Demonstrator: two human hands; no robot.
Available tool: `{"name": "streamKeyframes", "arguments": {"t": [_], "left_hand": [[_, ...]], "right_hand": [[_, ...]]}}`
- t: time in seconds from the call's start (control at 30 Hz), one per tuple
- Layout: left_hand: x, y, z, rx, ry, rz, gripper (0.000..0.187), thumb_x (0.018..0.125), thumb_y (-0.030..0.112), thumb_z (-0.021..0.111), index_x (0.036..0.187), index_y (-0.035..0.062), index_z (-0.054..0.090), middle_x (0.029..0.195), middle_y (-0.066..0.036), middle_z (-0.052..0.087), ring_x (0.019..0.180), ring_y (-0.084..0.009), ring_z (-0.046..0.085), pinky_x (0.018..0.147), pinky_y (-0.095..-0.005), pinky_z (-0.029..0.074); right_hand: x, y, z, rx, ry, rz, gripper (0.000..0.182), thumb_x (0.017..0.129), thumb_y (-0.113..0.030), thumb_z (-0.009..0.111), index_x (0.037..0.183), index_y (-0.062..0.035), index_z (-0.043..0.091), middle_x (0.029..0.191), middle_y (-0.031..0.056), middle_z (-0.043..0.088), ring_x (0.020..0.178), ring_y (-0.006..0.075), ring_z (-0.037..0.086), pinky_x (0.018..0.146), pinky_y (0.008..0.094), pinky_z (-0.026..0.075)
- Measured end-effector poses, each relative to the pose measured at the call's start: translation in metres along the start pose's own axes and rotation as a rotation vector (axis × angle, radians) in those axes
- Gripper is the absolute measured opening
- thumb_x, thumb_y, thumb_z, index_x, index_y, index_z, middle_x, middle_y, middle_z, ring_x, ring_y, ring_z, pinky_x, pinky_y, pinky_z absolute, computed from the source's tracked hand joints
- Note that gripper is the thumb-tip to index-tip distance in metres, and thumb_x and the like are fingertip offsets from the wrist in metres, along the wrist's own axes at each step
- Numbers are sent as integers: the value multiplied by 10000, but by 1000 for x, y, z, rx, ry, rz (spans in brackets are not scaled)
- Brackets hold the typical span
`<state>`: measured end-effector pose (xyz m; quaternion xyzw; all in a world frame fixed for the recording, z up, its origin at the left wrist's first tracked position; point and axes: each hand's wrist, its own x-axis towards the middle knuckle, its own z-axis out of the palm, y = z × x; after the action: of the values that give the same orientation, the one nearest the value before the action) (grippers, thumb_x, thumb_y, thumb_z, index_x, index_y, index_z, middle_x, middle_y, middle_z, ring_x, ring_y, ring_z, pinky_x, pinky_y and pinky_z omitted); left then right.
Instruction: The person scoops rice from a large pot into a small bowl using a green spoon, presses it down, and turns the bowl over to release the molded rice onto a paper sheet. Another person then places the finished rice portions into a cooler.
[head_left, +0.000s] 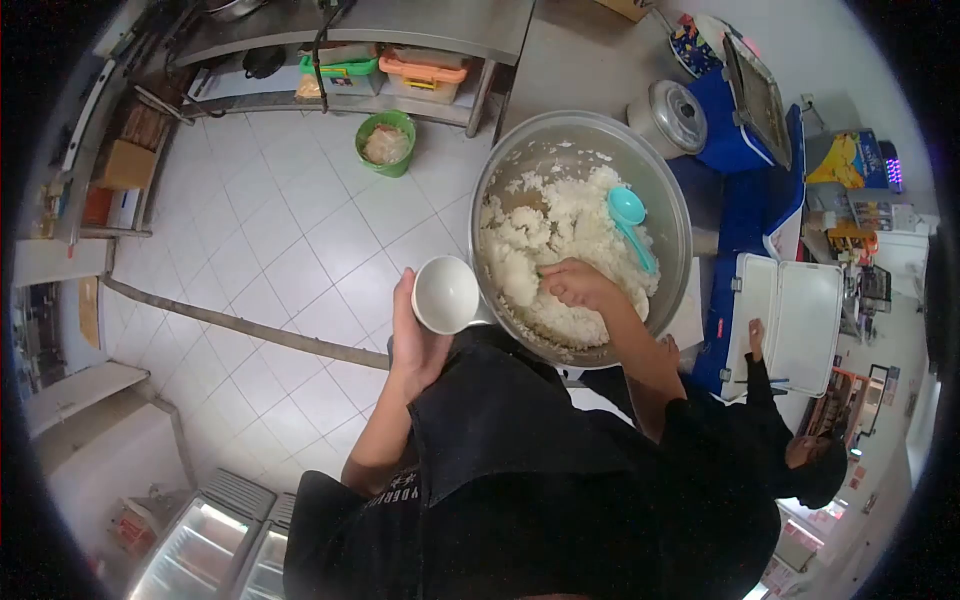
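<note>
The left hand (415, 340) holds a bowl (445, 295) beside the pot (668, 205). Just over the rice (575, 215), the right hand (582, 284) grips a mostly hidden tool (541, 272).

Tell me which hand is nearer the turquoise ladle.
Right. The right hand is over the rice, just left of the turquoise ladle; the left hand holds the white bowl by the pot's left rim.

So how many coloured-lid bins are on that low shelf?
2: the green-lidded bin and, just right of it in view, the orange-lidded bin. More could be hidden behind them.
</note>
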<state>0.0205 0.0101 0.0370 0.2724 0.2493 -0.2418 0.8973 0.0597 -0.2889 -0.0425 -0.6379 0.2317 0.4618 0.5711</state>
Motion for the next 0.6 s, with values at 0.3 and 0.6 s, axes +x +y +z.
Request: {"name": "streamKeyframes", "arguments": {"t": [0.3, 0.6], "left_hand": [[102, -76, 63, 203, 89, 14, 442, 1000, 426, 360, 1262, 87, 464, 1212, -90, 531, 1128, -213, 510, 929, -443, 431], [165, -82, 84, 310, -138, -248, 394, 990, 395, 319, 1212, 127, 505, 1133, -91, 587, 1031, -230, 583, 840, -461, 488]], "right_hand": [[-41, -7, 32, 243, 508, -440, 141, 863, -91, 596, 983, -16, 600, 582, 16, 501, 423, 115, 445, 379, 286, 340], [-61, -17, 72, -1081, 1116, -423, 474, 856, -96, 498, 1298, 71, 471, 619, 196, 617, 561, 352, 632, 513, 474, 477]]}}
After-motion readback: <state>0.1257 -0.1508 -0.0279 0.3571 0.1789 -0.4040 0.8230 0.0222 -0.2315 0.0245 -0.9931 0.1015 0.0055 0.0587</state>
